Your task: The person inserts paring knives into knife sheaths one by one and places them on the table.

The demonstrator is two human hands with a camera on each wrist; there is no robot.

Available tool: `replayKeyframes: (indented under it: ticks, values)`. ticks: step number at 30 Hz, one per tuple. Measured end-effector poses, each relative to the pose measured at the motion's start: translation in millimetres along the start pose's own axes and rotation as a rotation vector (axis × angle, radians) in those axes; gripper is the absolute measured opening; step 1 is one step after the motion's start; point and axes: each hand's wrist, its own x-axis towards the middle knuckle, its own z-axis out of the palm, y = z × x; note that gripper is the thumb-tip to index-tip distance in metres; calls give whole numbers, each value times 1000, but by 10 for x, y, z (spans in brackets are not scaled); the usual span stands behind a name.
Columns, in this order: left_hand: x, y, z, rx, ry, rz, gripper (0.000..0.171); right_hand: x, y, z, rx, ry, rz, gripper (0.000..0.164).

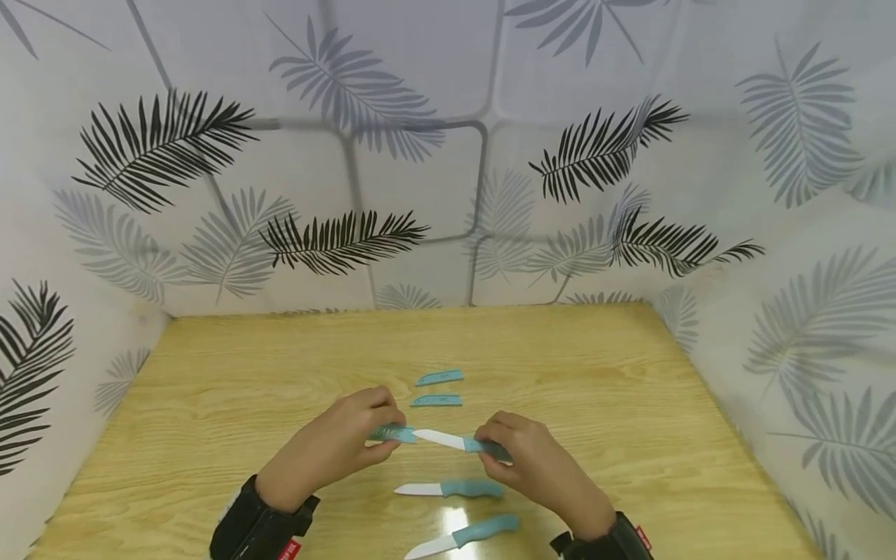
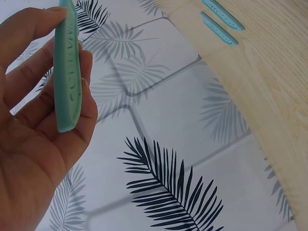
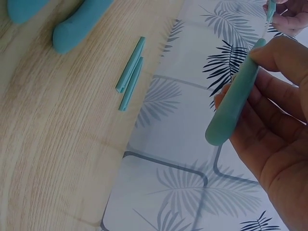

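Observation:
My left hand [image 1: 339,439] pinches a light-blue knife sheath [image 1: 400,434] between thumb and fingers. In the left wrist view, raised lettering runs along this sheath [image 2: 68,72]. A paring knife [image 1: 441,439] with a white blade is held by its blue handle [image 3: 234,98] in my right hand [image 1: 528,459]. Its blade points left, the tip right at the sheath's end; whether it has entered, I cannot tell. Closer to me on the table lie two more unsheathed knives, a middle one [image 1: 470,488] and a nearest one [image 1: 483,530], handles to the right.
Beyond the hands, two loose blue sheaths lie side by side, a farther sheath [image 1: 439,377] and a nearer sheath [image 1: 437,400]. Everything rests on a wood-grain table [image 1: 231,373]. Leaf-patterned cloth [image 1: 420,179] hangs behind the table and along both sides.

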Motion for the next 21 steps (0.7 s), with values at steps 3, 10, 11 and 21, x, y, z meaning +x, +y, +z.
replayKeyframes:
  ticks: [3,10,11,21]
  values:
    - [-1,-1,-5,12,-2,14,15,1,-3,5,1,-9,11,12]
    - [12,-11,-12,71,1,47,14,17,-3,17,-19,-3,1,12]
    - [13,-11,-13,69,-1,49,14,17,-3,18,-24,-2,-1,12]
    - [8,1,7,66,-20,75,17,2,9,31,-44,-2,-16,14]
